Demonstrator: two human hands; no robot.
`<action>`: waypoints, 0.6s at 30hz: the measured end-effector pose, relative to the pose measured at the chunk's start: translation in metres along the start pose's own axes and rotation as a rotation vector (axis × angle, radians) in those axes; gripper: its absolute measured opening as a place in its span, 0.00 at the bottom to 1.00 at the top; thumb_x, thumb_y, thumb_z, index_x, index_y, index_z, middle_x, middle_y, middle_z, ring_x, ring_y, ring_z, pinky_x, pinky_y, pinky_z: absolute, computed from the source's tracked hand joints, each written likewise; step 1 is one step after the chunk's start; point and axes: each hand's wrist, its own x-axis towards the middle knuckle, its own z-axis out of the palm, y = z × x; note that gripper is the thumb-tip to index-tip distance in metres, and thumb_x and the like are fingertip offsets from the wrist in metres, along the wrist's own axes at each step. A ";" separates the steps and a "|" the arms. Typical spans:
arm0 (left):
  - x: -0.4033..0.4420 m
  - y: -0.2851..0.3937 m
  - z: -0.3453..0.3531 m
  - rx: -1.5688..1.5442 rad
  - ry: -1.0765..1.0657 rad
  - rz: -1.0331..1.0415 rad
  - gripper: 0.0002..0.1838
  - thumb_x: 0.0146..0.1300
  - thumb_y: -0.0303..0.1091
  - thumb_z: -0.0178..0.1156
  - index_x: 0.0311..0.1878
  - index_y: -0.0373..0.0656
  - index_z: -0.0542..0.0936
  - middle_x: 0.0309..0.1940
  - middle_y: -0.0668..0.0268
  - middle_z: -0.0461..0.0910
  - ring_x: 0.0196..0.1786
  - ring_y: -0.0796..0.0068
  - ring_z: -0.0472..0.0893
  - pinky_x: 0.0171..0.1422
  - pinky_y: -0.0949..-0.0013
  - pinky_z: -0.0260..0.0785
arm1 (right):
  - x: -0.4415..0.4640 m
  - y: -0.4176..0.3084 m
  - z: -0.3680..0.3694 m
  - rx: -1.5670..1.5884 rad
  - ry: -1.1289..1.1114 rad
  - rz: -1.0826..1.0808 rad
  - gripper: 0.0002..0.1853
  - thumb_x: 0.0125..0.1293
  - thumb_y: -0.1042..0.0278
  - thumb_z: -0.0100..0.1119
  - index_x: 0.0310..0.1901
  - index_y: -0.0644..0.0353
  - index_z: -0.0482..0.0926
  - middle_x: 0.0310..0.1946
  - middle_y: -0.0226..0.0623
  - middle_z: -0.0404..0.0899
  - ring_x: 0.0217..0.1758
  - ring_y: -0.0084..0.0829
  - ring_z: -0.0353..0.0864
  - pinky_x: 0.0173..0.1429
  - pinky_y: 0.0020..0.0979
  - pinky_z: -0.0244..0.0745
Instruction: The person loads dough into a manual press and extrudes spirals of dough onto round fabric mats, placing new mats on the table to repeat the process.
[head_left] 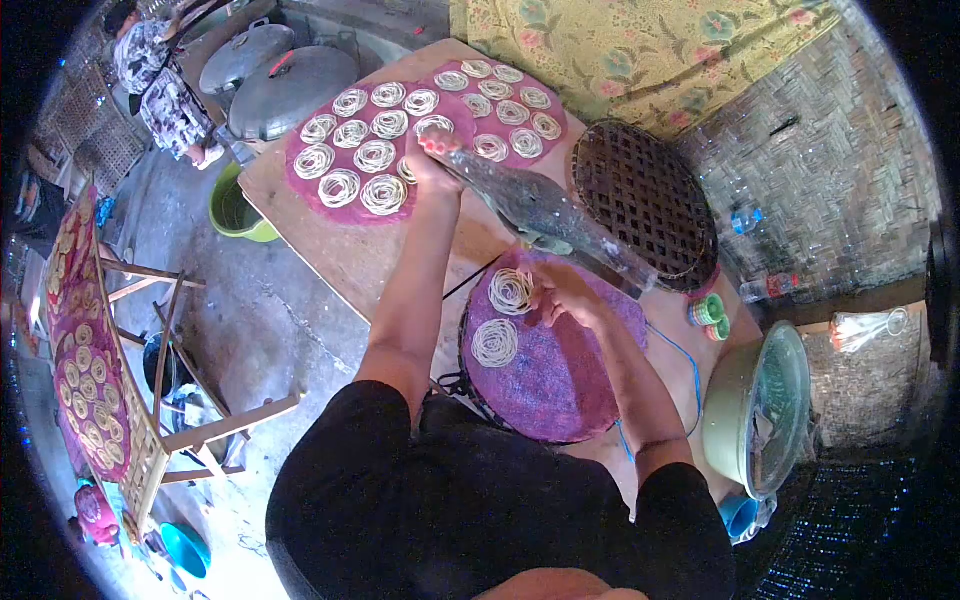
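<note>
My left hand is closed on the upper left end of a long, grey, whitish-speckled object that slants down to the right over the table. Below that object, my right hand has loosely bent fingers, apart, at the right edge of a pale strand coil. A second coil lies just below it on a round tray covered in purple cloth. Beyond my left hand, many similar coils rest on pinkish-purple round cloths.
A dark woven tray, green-striped cups and a big green basin are on the right. At left are a tilted rack of coils, a green tub, large dark lids and a person.
</note>
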 end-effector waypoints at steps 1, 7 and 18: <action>0.002 0.003 0.009 0.003 0.002 0.001 0.23 0.69 0.49 0.32 0.16 0.55 0.61 0.10 0.77 0.57 0.15 0.80 0.59 0.24 0.72 0.59 | 0.007 0.000 0.007 0.002 -0.003 0.000 0.17 0.68 0.53 0.42 0.44 0.56 0.75 0.25 0.38 0.76 0.26 0.27 0.78 0.29 0.29 0.73; -0.006 0.002 0.067 -0.147 -0.308 -0.236 0.24 0.70 0.50 0.34 0.17 0.55 0.64 0.10 0.78 0.60 0.14 0.82 0.61 0.23 0.73 0.57 | 0.043 0.023 0.027 -0.852 0.372 -0.464 0.14 0.64 0.65 0.49 0.50 0.54 0.76 0.34 0.48 0.79 0.39 0.46 0.79 0.43 0.41 0.72; 0.001 -0.047 0.064 0.291 -0.179 -0.290 0.30 0.63 0.67 0.36 0.17 0.53 0.63 0.11 0.74 0.60 0.16 0.76 0.63 0.28 0.67 0.61 | -0.078 -0.064 -0.044 0.438 0.105 0.098 0.35 0.64 0.30 0.35 0.41 0.60 0.73 0.26 0.40 0.77 0.22 0.32 0.77 0.25 0.30 0.74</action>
